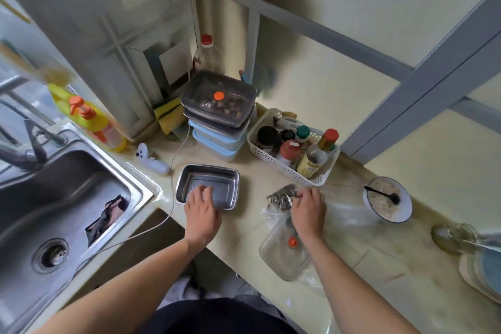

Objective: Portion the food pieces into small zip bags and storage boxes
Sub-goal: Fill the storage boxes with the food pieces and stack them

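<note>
Steel box under left hand — empty

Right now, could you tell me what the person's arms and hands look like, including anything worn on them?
Both forearms are bare up to the frame's lower edge, with no sleeves in sight. The left hand and right hand wear no gloves, and no watch, bracelet or ring shows. Blur hides finer detail on the fingers.
</note>
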Tool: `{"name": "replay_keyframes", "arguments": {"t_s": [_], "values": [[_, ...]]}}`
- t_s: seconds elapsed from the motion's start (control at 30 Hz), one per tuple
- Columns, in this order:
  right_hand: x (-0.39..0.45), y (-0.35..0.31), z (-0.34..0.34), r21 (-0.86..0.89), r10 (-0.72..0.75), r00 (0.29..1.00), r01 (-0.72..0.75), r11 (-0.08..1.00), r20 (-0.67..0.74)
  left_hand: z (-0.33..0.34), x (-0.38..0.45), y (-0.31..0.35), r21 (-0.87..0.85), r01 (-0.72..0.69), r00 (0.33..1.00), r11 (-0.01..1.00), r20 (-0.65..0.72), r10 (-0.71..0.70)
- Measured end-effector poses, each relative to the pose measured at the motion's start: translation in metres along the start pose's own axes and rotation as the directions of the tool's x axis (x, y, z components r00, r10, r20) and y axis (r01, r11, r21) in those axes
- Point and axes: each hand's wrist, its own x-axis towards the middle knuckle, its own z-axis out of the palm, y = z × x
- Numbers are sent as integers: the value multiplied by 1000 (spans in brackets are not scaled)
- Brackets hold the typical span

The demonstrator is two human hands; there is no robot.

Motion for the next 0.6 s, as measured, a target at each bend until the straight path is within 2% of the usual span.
{"name": "replay_keyframes", "arguments": {"t_s": [0.03, 0.1, 0.2, 0.33, 0.43, 0.53, 0.6], "values": [[7, -6, 2, -11, 4, 997, -3, 1000, 76, 0, 0, 1, 5, 3, 1000, 1000, -2, -3], [18, -16, 5, -76, 105, 974, -91, 993, 202, 0, -1, 3, 2, 7, 1000, 1000, -9, -7], [28, -25, 5, -178, 232, 932, -187, 966, 278, 0, -2, 4, -14, 19, 999, 1000, -29, -20], [36, -32, 7, -293, 291, 893, -193, 936, 343, 3, -1, 3, -41, 41, 998, 998, -53, -44], [33, -38, 13, -334, 245, 908, -127, 934, 341, 6, -2, 2, -70, 65, 995, 995, -75, -70], [29, -46, 17, -326, 91, 944, 18, 945, 318, 8, -5, 5, -92, 49, 994, 995, -91, -58], [29, -52, 16, -291, 8, 940, 98, 952, 341, 7, -5, 9, -106, 27, 996, 994, -86, -37]]}}
